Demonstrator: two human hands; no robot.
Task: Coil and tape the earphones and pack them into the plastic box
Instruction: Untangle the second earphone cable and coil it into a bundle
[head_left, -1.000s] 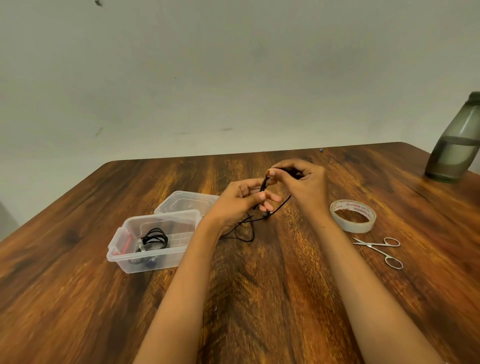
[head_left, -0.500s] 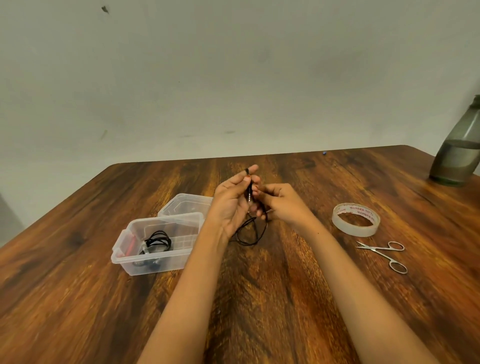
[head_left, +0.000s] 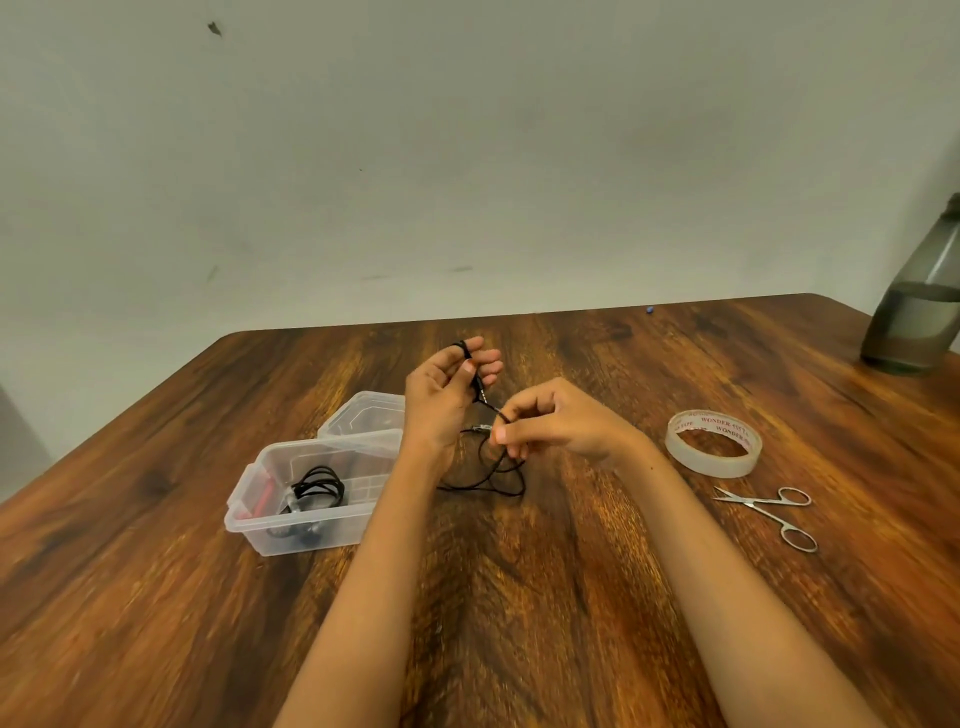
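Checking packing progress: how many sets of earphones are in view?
2. One coiled set lies in the plastic box; the other set runs between the left hand and right hand, slack on the table. The box may hide more.

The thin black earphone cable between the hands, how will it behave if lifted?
Likely floppy: the thin black earphone cable sags in loose loops onto the brown wooden table. Probably light: the right hand pinches it with fingertips only.

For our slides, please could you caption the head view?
Left hand and right hand coil black earphones beside plastic box, tape, scissors.
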